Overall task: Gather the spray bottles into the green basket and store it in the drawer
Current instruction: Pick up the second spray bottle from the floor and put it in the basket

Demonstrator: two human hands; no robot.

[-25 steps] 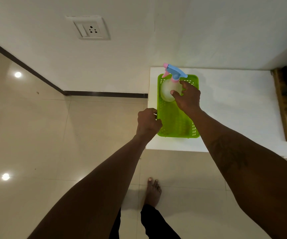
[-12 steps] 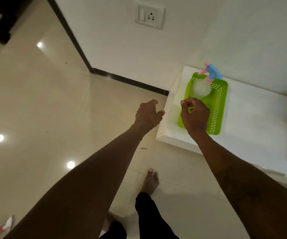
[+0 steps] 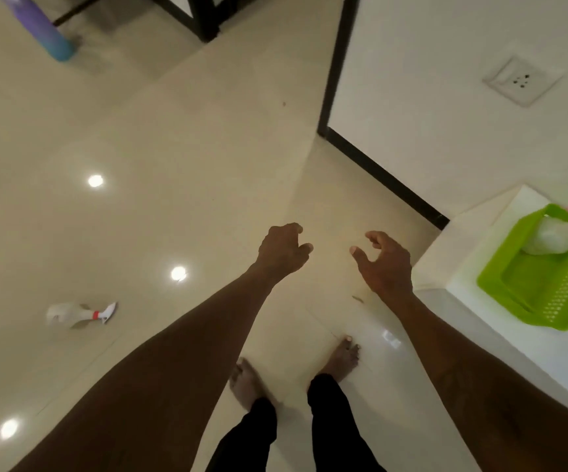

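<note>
Both your left hand (image 3: 284,252) and right hand (image 3: 383,264) hung spread and empty over the floor. The green basket (image 3: 538,284) sat on the bench at right, one spray bottle (image 3: 548,238) inside. Another bottle (image 3: 78,313) lay far left; fetching it seemed next.

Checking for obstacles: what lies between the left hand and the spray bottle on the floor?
In the head view, only bare glossy floor tile with a ceiling-light reflection lies between the left hand and the spray bottle.
</note>
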